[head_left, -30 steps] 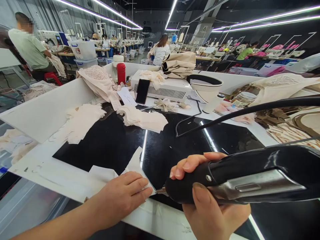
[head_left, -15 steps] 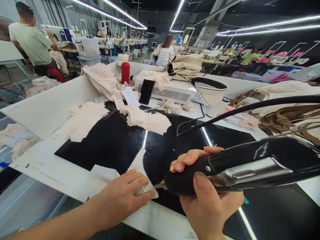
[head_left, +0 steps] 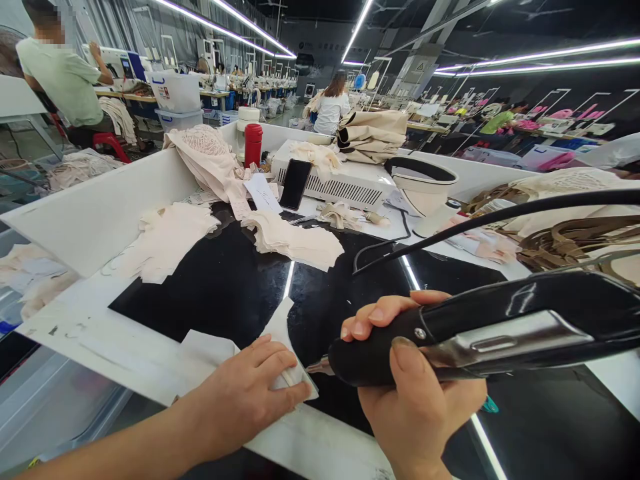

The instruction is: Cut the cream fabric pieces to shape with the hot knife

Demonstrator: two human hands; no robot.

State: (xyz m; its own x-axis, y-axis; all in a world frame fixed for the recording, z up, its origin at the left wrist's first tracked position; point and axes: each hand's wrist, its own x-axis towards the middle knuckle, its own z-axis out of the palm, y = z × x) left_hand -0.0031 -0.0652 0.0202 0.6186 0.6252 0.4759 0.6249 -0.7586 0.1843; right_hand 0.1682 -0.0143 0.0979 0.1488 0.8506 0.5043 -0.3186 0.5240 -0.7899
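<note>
My left hand [head_left: 257, 383] grips a white layered piece [head_left: 281, 327], which looks like fabric or foam, at the near edge of the black board. Its narrow end points away from me, and the fingers are closed over its lower part. In my right hand [head_left: 415, 393] is a black corded handheld tool [head_left: 505, 333] with a silver lever along its side. The thin metal tip [head_left: 321, 367] of this tool points left, at the edge of the white piece beside my left fingertips. Whether tip and edge touch is hard to tell. More white material [head_left: 207, 348] lies left of my hand.
Cream fabric stacks [head_left: 300, 241] and pale cut pieces [head_left: 167, 237] lie farther back on the black board [head_left: 220, 287]. Behind stand a phone [head_left: 295, 185], a red bottle [head_left: 253, 145] and a white vented box [head_left: 345, 187]. The tool's black cable [head_left: 480, 220] arcs across the right side.
The tool has shifted very slightly, its tip staying beside the white piece's edge. My left hand keeps its hold. The view has moved a little.
</note>
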